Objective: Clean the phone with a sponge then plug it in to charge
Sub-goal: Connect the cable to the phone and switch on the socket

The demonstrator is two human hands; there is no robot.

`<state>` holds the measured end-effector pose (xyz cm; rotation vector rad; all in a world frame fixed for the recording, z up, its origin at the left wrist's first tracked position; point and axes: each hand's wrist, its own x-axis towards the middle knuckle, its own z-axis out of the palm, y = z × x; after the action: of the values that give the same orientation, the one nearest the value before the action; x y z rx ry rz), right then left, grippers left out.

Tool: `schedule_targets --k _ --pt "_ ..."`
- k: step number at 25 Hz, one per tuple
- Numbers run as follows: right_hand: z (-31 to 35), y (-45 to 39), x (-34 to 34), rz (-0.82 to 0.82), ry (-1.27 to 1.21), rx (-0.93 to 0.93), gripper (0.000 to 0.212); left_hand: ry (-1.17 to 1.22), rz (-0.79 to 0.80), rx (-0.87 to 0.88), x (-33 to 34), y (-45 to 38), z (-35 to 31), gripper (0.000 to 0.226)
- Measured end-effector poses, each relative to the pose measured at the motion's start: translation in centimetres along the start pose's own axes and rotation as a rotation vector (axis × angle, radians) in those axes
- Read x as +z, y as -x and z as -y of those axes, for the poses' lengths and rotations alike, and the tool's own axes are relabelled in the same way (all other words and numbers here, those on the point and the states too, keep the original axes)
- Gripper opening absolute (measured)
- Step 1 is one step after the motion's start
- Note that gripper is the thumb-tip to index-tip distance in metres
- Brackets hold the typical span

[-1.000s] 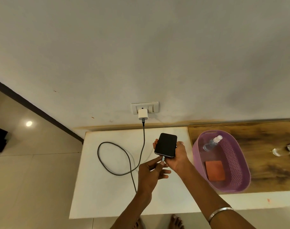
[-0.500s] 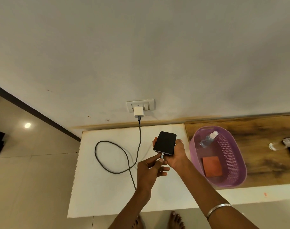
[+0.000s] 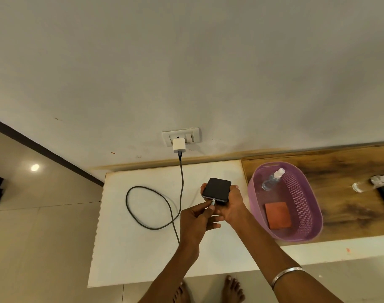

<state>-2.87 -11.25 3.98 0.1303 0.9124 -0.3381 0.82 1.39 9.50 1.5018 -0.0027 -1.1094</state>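
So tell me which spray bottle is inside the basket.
The spray bottle leaning in the purple basket, beyond the sponge. The other bottle lies on the wooden top, far right.

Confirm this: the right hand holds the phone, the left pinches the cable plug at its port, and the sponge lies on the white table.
One error. In the head view the sponge lies inside the purple basket, not on the white table. The right hand holds the phone; the left hand pinches the cable plug.

No lettering, brand mark, number or sign can be read anywhere: the phone (image 3: 216, 189) shows a blank dark screen, and the white charger (image 3: 179, 145), the spray bottle (image 3: 272, 179) and the purple basket (image 3: 254, 200) carry no legible print.
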Motion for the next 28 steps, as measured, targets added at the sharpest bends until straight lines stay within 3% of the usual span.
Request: schedule_targets --k 9,19,28 --pt "0.5 -0.3 -0.3 0.117 0.118 -0.051 0.066 0.001 -0.015 -0.201 0.1 -0.9 -1.0 0.009" --pt "0.3 -1.1 -0.5 0.186 0.085 -0.059 0.066 -0.023 -0.152 -0.165 1.3 -1.5 -0.3 0.009" --pt "0.1 -0.6 -2.0 0.2 0.056 -0.081 0.067 -0.096 -0.183 -0.138 2.1 -1.7 0.7 0.017"
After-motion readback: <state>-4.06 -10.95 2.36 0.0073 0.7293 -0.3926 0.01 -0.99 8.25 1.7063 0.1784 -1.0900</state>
